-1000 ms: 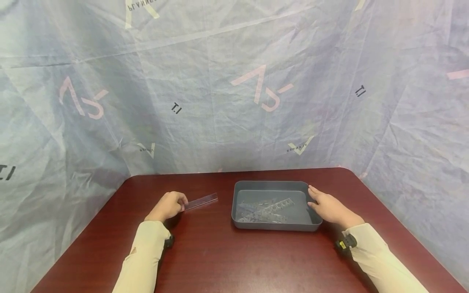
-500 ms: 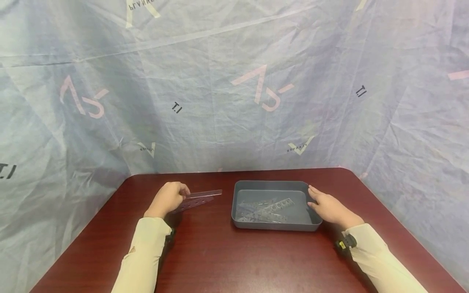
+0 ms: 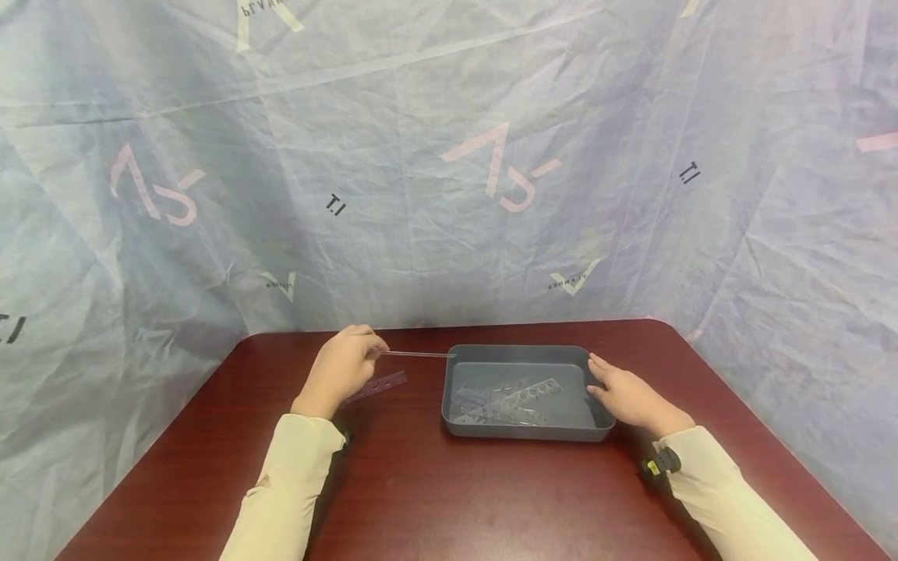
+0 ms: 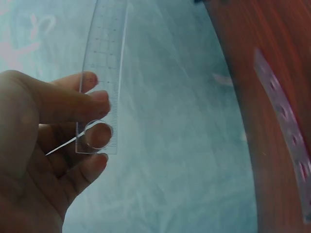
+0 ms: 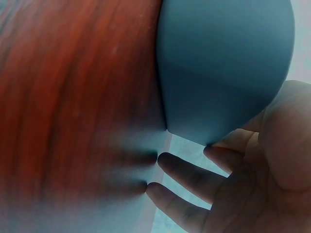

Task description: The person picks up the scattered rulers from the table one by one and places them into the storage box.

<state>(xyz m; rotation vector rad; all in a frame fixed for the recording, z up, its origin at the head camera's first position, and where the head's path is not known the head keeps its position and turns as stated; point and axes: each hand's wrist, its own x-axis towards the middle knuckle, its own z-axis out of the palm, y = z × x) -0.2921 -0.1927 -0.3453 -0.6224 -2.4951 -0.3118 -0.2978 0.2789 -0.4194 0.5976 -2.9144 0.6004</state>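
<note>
My left hand [image 3: 342, 368] pinches a clear plastic ruler [image 4: 103, 53] near its end with a round hole, thumb on one face and fingers behind. In the head view the ruler is raised edge-on, its far tip by the tray's left rim. A second clear ruler [image 3: 387, 382], with a row of holes, lies on the table below that hand, partly hidden by it. My right hand [image 3: 634, 399] holds the right side of the grey tray [image 3: 526, 433], thumb over the rim and fingers outside; two fingertips touch the table. Several clear rulers [image 3: 536, 391] lie overlapping in the tray.
The dark red table [image 3: 449, 499] has rounded far corners. A pale printed cloth [image 3: 393, 257] hangs behind it and along both sides. A black band [image 3: 662, 461] sits on the right wrist.
My left hand has lifted the ruler off the table and carried it up and right towards the tray, uncovering the ruler below. The right hand and tray have stayed put.
</note>
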